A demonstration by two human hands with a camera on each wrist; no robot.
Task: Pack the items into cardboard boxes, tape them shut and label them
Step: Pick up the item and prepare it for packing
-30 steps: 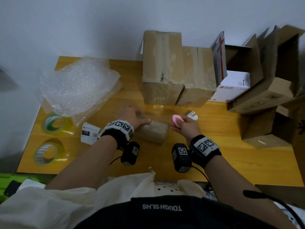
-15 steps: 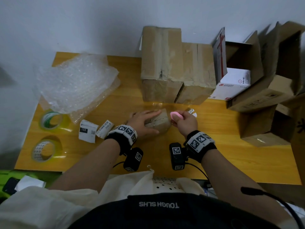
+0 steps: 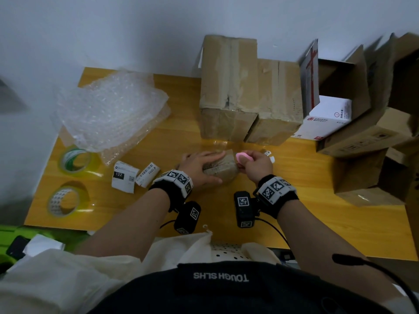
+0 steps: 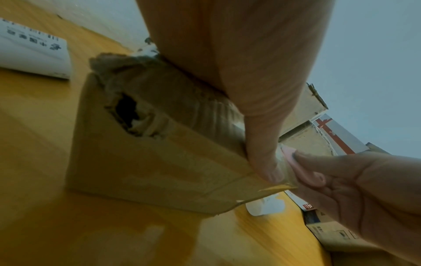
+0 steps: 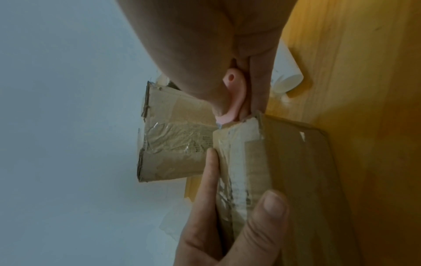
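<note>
Taping looks nearly finished on the small box [image 3: 221,169], which sits at the centre of the head view on the yellow table [image 3: 317,214]. Clear tape [image 5: 237,172] already runs along its top seam, and a loose end hangs off the edge next to the pink cutter [image 3: 242,157]. My guess is that trimming this end is the step in hand. No label shows on the box, so labelling appears left to do.

The left hand [image 3: 199,167] lies flat over the box with straight fingers, pressing it down. The right hand [image 3: 257,165] pinches the cutter between thumb and fingers at the box's right end.

The box is worn brown cardboard, with a ragged hole torn in one side, seen in the left wrist view. The tape is glossy and wrinkled. The cutter is smooth, rounded plastic with a small hole.

Left of centre lie two curled white labels [image 3: 125,177]. Bubble wrap [image 3: 108,112] fills the upper left, and two tape rolls [image 3: 76,159] sit below it. Two taped boxes [image 3: 249,91] stand at upper centre, and open boxes [image 3: 367,123] crowd the right.
</note>
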